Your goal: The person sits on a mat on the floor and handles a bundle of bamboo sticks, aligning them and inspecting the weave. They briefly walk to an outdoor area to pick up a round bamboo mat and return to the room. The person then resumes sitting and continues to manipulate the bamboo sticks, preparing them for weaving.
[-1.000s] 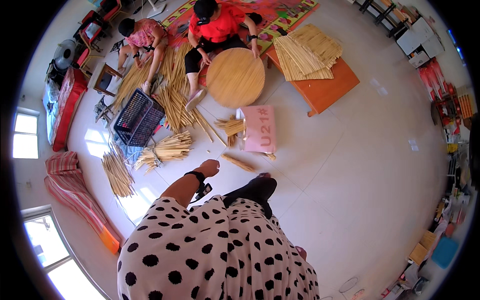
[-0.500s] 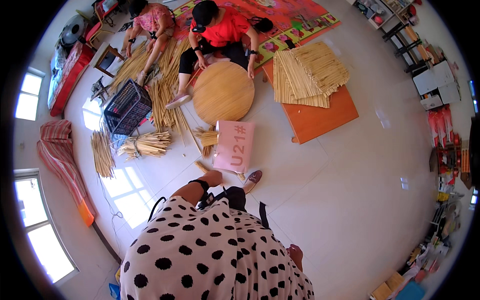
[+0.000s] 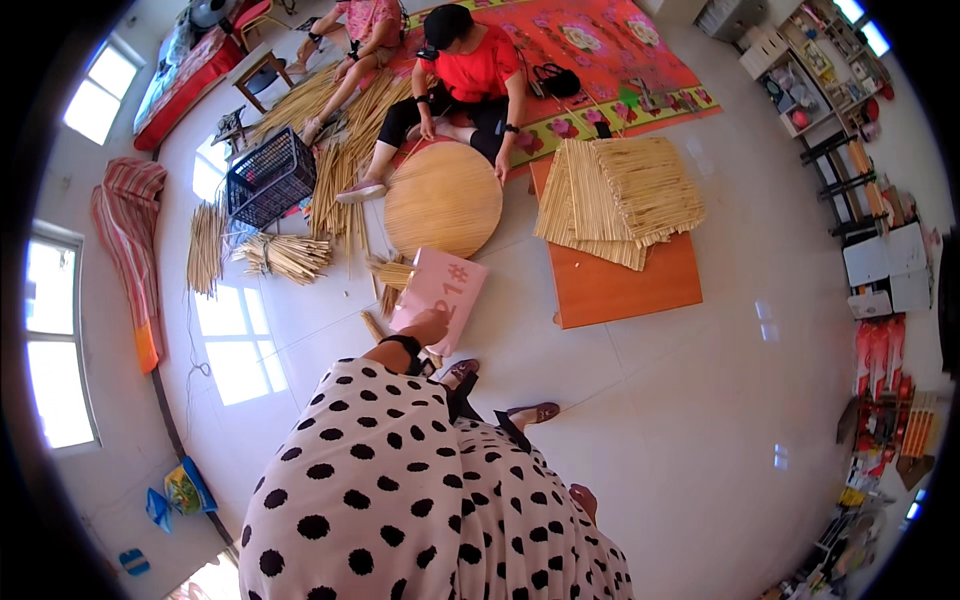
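Note:
My left hand (image 3: 428,325), with a black band at its wrist, reaches over the near side of a pink flat-topped piece (image 3: 452,288) with printed marks. At least one finger looks stretched out, and nothing shows in the hand. Whether it touches the pink surface I cannot tell. Just past that piece lies a small bundle of cut straw-coloured stalks (image 3: 390,272). Of my right arm or hand (image 3: 585,500), only a bit of skin shows beside my dotted clothing; its fingers are hidden.
A seated person (image 3: 470,75) in red holds a large round woven disc (image 3: 443,200). Woven mats (image 3: 620,195) lie on an orange low table (image 3: 625,290). Stalk bundles (image 3: 285,257) and a dark crate (image 3: 268,180) are at left. Another person (image 3: 370,30) sits behind.
My left hand has moved forward from the near edge of the pink piece to over its surface. The whole view has turned and shifted. The person in red still holds the disc.

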